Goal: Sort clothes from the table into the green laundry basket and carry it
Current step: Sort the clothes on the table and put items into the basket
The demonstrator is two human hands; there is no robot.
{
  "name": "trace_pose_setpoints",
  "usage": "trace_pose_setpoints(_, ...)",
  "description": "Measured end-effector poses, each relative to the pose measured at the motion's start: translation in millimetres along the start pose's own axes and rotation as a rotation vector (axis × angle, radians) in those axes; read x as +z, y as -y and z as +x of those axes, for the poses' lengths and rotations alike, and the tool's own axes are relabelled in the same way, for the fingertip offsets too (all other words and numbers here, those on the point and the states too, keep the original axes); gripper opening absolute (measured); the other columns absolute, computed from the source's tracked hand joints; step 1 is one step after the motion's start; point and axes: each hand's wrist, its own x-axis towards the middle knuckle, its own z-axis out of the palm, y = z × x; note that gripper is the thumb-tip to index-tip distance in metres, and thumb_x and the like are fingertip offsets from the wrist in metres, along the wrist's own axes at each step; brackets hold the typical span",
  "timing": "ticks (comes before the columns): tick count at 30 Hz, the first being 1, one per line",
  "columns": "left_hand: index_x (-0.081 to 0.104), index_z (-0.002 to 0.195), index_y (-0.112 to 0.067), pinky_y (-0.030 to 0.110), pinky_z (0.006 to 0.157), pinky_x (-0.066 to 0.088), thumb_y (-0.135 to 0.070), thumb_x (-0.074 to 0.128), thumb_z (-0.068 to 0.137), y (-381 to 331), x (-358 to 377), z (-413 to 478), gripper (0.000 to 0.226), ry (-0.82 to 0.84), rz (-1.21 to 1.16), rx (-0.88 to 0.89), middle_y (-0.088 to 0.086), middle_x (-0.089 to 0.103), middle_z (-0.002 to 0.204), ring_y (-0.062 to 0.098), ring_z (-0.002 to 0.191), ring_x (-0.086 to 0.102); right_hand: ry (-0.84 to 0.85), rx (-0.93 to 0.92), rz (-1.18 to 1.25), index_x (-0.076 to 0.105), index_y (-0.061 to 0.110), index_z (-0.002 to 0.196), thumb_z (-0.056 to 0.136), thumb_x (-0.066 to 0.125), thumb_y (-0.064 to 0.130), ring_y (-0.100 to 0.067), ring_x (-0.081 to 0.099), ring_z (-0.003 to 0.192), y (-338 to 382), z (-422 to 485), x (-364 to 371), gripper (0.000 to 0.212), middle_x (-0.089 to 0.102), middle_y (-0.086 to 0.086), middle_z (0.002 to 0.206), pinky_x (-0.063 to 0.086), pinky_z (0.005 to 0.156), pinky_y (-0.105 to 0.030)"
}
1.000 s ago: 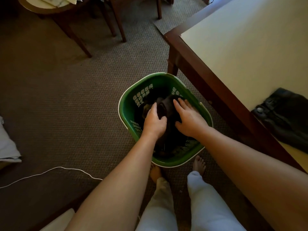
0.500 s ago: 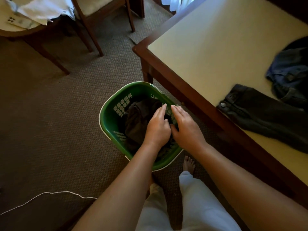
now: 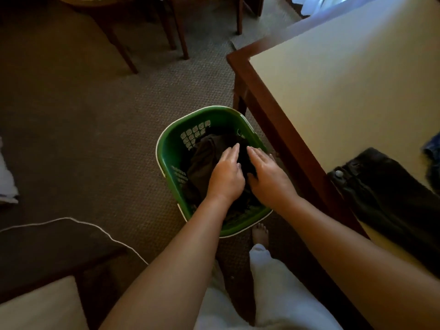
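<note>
Left arm: bare, stretched forward and down from the lower left.
Left hand [image 3: 226,175]: palm down, fingers straight and together, pointing away.
Right arm: bare, reaching in from the lower right.
Right hand [image 3: 269,178]: palm down, fingers straight, slightly spread, just beside the other.

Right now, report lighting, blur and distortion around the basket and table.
Head view: dim room; daylight from the upper right brightens the table, the carpet is dark. Head view: the dark clothes in the green laundry basket lose detail in shadow. Head view: the table's far corner is blurred, its edges splay with the wide angle; the left hand and right hand look sharp.
</note>
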Motion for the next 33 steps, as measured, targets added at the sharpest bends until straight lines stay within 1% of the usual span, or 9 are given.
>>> trace_pose_setpoints(2, 0.029, 0.164, -0.016, 0.024, 0.122, 0.018, -0.011, 0.044, 0.109, 3, 0, -1, 0.057, -0.052, -0.012, -0.050, 0.005, 0.027, 0.171, 0.018, 0.158, 0.021, 0.064, -0.052, -0.026, 0.020, 0.016, 0.162, 0.101, 0.056, 0.015, -0.018, 0.018, 0.155, -2, 13, -1, 0.071, 0.027, -0.003, 0.166, 0.014, 0.121, -0.028)
trace_pose_setpoints(7, 0.027, 0.165, -0.021, 0.037, 0.127, 0.024, -0.017, 0.044, 0.110, 23, -2, -4, 0.058, -0.181, -0.042, -0.210, 0.004, 0.024, 0.172, 0.022, 0.158, 0.023, 0.217, -0.218, -0.115, 0.023, 0.015, 0.161, 0.102, 0.055, 0.019, -0.018, 0.018, 0.155, -3, 48, 3, 0.068, 0.028, -0.002, 0.166, 0.025, 0.123, -0.037)
trace_pose_setpoints(11, 0.027, 0.164, -0.022, 0.049, 0.125, 0.029, -0.024, 0.048, 0.108, 52, 4, 11, 0.060, -0.200, -0.040, -0.281, 0.006, 0.025, 0.171, 0.030, 0.155, 0.028, 0.423, -0.275, -0.269, 0.019, 0.017, 0.161, 0.103, 0.051, 0.017, -0.023, 0.010, 0.157, -1, 97, 27, 0.066, 0.016, -0.004, 0.169, 0.021, 0.126, -0.041)
trace_pose_setpoints(15, 0.016, 0.166, -0.019, 0.054, 0.125, 0.025, -0.023, 0.046, 0.109, 104, 21, 61, 0.065, -0.123, 0.094, -0.310, 0.006, 0.020, 0.172, 0.029, 0.158, 0.019, 0.588, -0.312, -0.541, 0.001, 0.018, 0.163, 0.093, 0.070, 0.026, -0.031, 0.002, 0.157, -19, 170, 75, 0.098, 0.001, -0.003, 0.171, 0.019, 0.125, -0.051)
trace_pose_setpoints(19, -0.008, 0.166, -0.028, 0.062, 0.126, 0.006, -0.035, 0.041, 0.111, 172, 61, 112, 0.074, 0.063, 0.253, -0.391, 0.001, -0.002, 0.176, 0.033, 0.161, -0.003, 0.680, -0.337, -0.779, -0.019, 0.026, 0.160, 0.078, 0.085, 0.039, -0.044, -0.007, 0.154, -57, 220, 139, 0.133, -0.021, 0.004, 0.168, 0.019, 0.121, -0.060)
trace_pose_setpoints(22, -0.013, 0.165, -0.033, 0.065, 0.124, 0.002, -0.045, 0.044, 0.109, 216, 93, 145, 0.081, 0.115, 0.296, -0.463, 0.000, -0.013, 0.175, 0.039, 0.159, -0.012, 0.695, -0.330, -0.882, -0.030, 0.032, 0.155, 0.068, 0.090, 0.050, -0.043, -0.019, 0.152, -86, 241, 191, 0.149, -0.034, 0.008, 0.163, 0.009, 0.122, -0.064)
trace_pose_setpoints(25, -0.011, 0.165, -0.034, 0.067, 0.124, 0.003, -0.047, 0.049, 0.107, 255, 114, 173, 0.084, 0.116, 0.330, -0.485, -0.001, -0.013, 0.175, 0.044, 0.158, -0.013, 0.635, -0.329, -0.891, -0.035, 0.031, 0.152, 0.077, 0.081, 0.055, -0.041, -0.022, 0.152, -117, 252, 241, 0.140, -0.039, 0.006, 0.161, 0.005, 0.124, -0.061)
trace_pose_setpoints(30, -0.010, 0.165, -0.038, 0.065, 0.125, 0.002, -0.047, 0.051, 0.106, 304, 152, 203, 0.085, 0.101, 0.346, -0.488, -0.003, -0.013, 0.175, 0.042, 0.159, -0.012, 0.552, -0.333, -0.807, -0.032, 0.028, 0.154, 0.088, 0.074, 0.030, -0.041, -0.015, 0.154, -165, 261, 300, 0.125, -0.035, 0.002, 0.163, 0.010, 0.125, -0.053)
trace_pose_setpoints(33, -0.011, 0.164, -0.037, 0.064, 0.126, 0.002, -0.046, 0.049, 0.106, 329, 178, 216, 0.084, 0.077, 0.373, -0.496, -0.002, -0.015, 0.174, 0.042, 0.159, -0.011, 0.526, -0.331, -0.827, -0.029, 0.026, 0.156, 0.091, 0.068, 0.031, -0.041, -0.015, 0.154, -179, 263, 325, 0.117, -0.034, 0.000, 0.164, 0.009, 0.126, -0.052)
